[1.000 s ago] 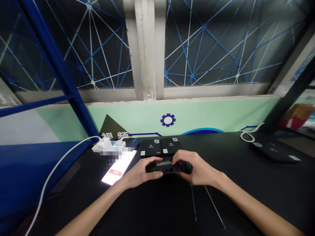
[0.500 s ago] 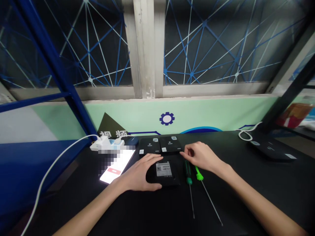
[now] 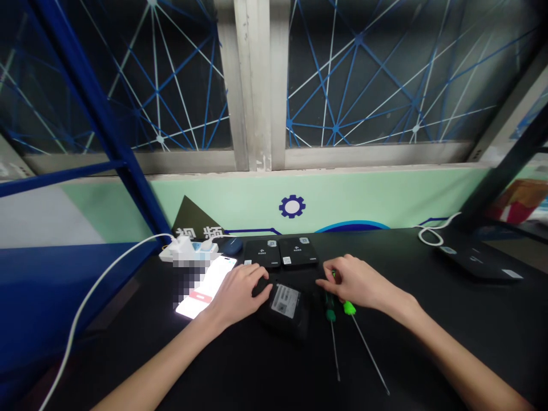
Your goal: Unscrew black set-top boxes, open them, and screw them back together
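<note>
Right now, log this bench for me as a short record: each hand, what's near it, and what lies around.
Left hand: the left hand is at the left edge of the labelled black box; grip unclear
Right hand: the right hand is over the handles of the dark green screwdriver and bright green screwdriver; contact unclear
Box label: facing up, text unreadable
Screwdriver shafts: pointing toward the person
Behind the box: two black boxes, side by side
Left side: phone, screen lit; power strip
Far right: flat black device
</note>
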{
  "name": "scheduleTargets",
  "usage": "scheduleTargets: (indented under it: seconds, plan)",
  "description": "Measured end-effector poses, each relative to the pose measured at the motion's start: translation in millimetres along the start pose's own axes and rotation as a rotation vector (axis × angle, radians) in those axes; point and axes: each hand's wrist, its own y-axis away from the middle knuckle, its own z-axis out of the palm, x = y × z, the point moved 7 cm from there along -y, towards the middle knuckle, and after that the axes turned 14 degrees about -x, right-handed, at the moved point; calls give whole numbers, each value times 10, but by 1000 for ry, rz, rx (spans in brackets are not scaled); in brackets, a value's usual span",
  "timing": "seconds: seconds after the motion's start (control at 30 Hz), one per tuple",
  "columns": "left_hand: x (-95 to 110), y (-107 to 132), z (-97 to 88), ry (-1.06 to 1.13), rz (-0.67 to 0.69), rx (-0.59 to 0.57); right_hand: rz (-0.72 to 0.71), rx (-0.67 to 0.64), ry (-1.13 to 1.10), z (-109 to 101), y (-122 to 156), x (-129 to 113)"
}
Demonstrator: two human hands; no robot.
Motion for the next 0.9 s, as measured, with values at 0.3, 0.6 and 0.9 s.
scheduleTargets:
  seconds: [0.3,0.6,0.9]
  plan:
    - [128,14,154,23,40,-15,87,-109,-110,213,-57,34]
    - [65,11,115,92,1,14,163,-89,-96,246,-68,68]
    - [-15,18,101,24,-142,-29,76,-22,-226,201,-100,56]
